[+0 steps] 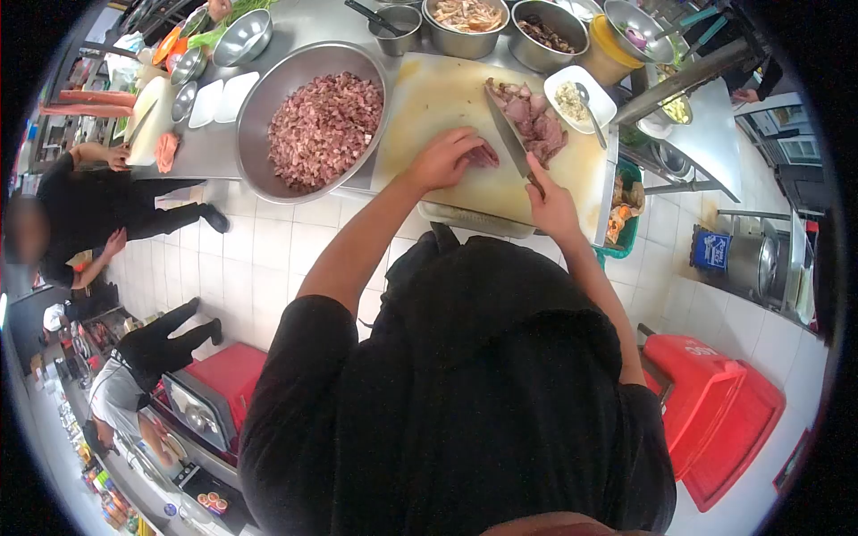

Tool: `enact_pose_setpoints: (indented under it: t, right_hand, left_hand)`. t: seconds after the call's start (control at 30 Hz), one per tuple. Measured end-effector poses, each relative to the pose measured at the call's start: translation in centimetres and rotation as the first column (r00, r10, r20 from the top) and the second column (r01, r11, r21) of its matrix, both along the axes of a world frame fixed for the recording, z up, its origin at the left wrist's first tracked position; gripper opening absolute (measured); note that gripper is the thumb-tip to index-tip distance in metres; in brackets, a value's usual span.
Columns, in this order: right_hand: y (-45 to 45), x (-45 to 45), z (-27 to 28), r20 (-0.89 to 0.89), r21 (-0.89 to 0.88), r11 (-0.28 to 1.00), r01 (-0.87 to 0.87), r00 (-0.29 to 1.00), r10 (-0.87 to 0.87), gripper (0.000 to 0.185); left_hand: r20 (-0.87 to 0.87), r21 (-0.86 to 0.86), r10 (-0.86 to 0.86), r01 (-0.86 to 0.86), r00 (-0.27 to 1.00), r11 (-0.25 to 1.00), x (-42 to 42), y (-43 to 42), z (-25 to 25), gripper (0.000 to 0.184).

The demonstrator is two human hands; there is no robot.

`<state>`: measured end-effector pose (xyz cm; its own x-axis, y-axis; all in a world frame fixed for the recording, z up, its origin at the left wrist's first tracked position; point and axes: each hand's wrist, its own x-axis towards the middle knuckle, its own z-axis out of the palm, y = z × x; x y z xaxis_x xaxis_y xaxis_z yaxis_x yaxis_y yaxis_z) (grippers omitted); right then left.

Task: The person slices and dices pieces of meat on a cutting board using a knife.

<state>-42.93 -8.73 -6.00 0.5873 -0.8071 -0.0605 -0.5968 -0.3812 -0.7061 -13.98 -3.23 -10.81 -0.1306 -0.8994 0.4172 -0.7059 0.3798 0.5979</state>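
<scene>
the head view (fisheye-wide) looks forward and down, near the cutting board [442, 103].

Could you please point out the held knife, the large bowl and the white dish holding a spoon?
Knife [508, 136], head view, on the blade.
Large bowl [308, 66], head view, on its inner wall.
White dish [603, 100], head view, on its rim.
</scene>
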Motion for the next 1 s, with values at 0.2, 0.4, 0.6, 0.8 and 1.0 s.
enact_pose_setpoints:
  t: [0.2, 0.4, 0.6, 0.8, 1.0]
  right_hand:
    - [0.4, 0.0, 0.4, -0.036, 0.037, 0.999, 0.034, 0.999, -0.033, 0.063]
    - [1.5, -0.6, 1.0, -0.137, -0.051, 0.999, -0.016, 0.991, 0.009, 0.065]
    - [3.4, -0.5, 0.8, -0.182, -0.129, 0.992, 0.000, 0.983, -0.024, 0.066]
    - [5.3, -0.9, 1.8, -0.145, -0.143, 0.983, 0.114, 0.980, -0.135, 0.066]
    - [7.6, 0.9, 1.4, -0.235, -0.204, 0.969, 0.137, 0.954, -0.184, 0.065]
  left_hand:
    - [0.053, 0.130, -0.199, 0.190, 0.979, 0.973, 0.8, -2.7, -0.6, 0.046]
    - [-0.065, 0.231, -0.230, 0.238, 0.971, 0.943, -0.2, -3.2, 0.8, 0.046]
    - [-0.097, 0.091, -0.101, 0.109, 0.990, 0.990, -1.5, -1.1, 1.2, 0.041]
    - [-0.206, 0.326, -0.027, 0.095, 0.978, 0.941, -1.0, 0.1, 0.9, 0.043]
    - [-0.114, 0.108, -0.106, 0.118, 0.988, 0.987, 0.1, 0.8, 0.9, 0.051]
